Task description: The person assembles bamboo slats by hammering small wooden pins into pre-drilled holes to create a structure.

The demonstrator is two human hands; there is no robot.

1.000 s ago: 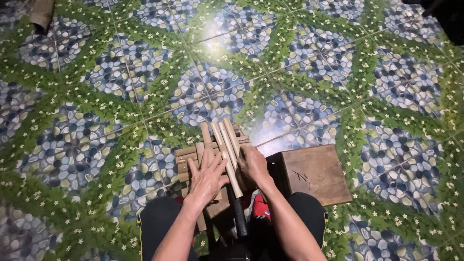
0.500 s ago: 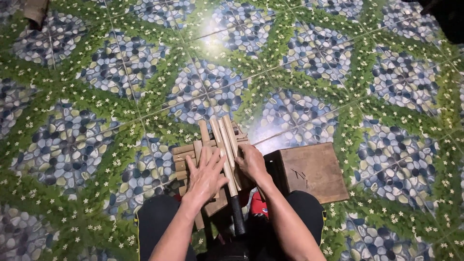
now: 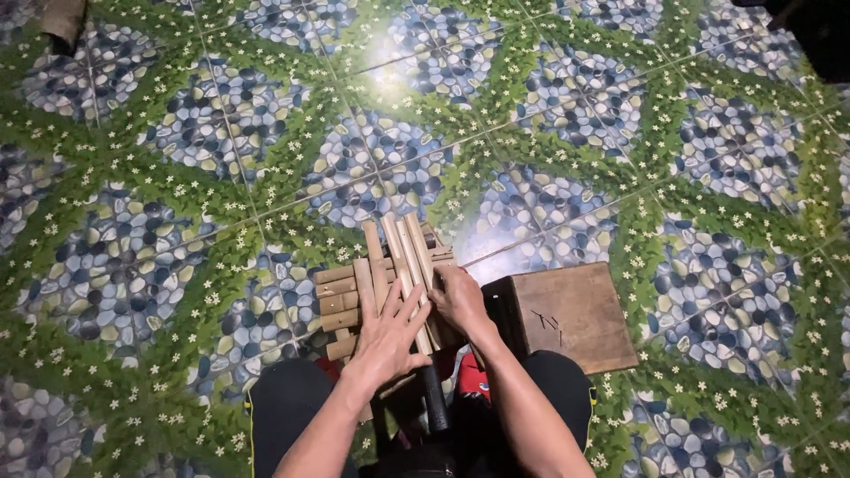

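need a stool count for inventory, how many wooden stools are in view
1: the brown wooden stool stands on the tiled floor, just right of the right hand and bamboo slats. Others may lie out of frame.

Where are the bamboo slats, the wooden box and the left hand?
bamboo slats [image 3: 409, 243], head view, upper ends of the upright slats.
wooden box [image 3: 567, 314], head view, its flat top.
left hand [image 3: 386, 338], head view, back of the hand.

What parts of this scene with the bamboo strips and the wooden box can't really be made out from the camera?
All in the head view:
- Lower ends of the bamboo strips: covered by the left hand and right hand.
- Red object between the knees: mostly hidden by the right forearm.
- Dark handle: its upper end is lost under the strips.
- Wooden box: only the top and one side show.
- Brown thing at top left: cut off by the edge.
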